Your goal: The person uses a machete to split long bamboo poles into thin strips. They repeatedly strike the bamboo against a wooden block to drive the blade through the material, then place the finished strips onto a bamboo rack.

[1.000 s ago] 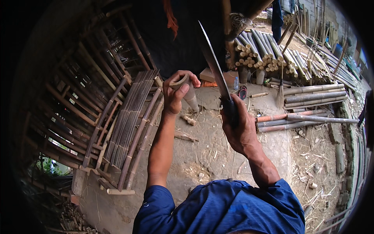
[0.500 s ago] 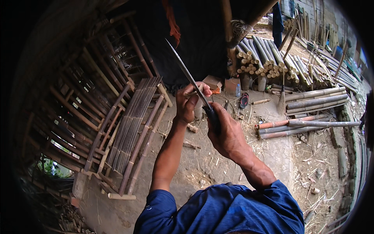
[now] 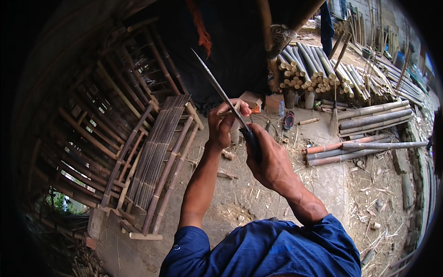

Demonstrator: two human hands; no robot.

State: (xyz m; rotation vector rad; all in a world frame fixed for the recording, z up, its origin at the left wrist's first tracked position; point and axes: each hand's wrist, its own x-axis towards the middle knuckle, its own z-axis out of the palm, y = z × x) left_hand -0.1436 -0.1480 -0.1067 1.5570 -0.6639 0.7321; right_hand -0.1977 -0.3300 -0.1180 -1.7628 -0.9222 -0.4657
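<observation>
Two hands work one blade. The right hand grips the dark handle of one long, thin grey metal knife, pointing toward 11 o'clock. The left hand pinches one short pale bamboo piece against its edge. Beyond, at 1 o'clock, lies one stack of cut bamboo poles.

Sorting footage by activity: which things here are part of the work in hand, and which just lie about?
In use: long knife in right hand; short bamboo piece in left hand.
Lying about: bamboo frame, stacked bamboo poles, broom.
</observation>
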